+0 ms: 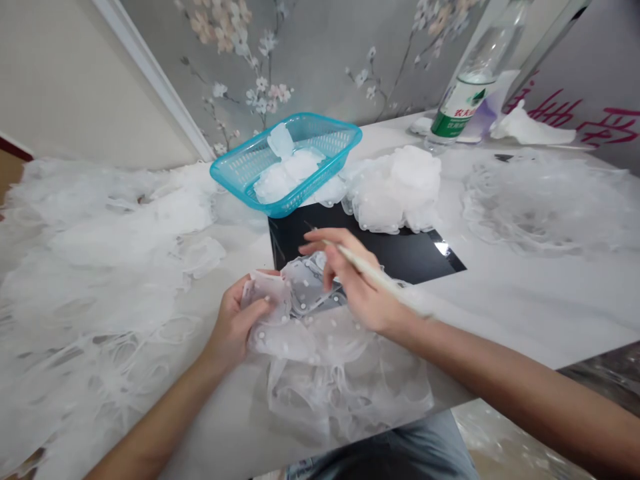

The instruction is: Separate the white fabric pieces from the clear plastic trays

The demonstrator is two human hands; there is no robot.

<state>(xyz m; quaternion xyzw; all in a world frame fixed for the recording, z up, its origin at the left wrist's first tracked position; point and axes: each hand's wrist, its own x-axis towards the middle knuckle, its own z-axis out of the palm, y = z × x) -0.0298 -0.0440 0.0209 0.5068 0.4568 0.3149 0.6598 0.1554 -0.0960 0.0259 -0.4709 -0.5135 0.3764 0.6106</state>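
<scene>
My left hand point(239, 313) pinches a small sheer white fabric piece point(270, 293) dotted with white spots, thumb on top. In my right hand point(363, 283) is a slim pale-handled tool point(367, 267) with a thin dark tip; its exact kind is unclear. The tool slants up and left over a black mat point(420, 260). Beneath both hands lies a sheet of sheer white fabric point(320, 340), dotted above, with cut-out loops and strips toward the table's front edge. The fingers of my right hand hover over or touch its dotted part; which, I cannot tell.
A blue plastic basket point(295, 203) holds several white fabric pieces behind the mat. White pieces are heaped at its right point(395, 190). A large tangle of sheer scraps point(100, 267) covers the left; another pile point(545, 203) lies right. A water bottle point(455, 113) stands at the back.
</scene>
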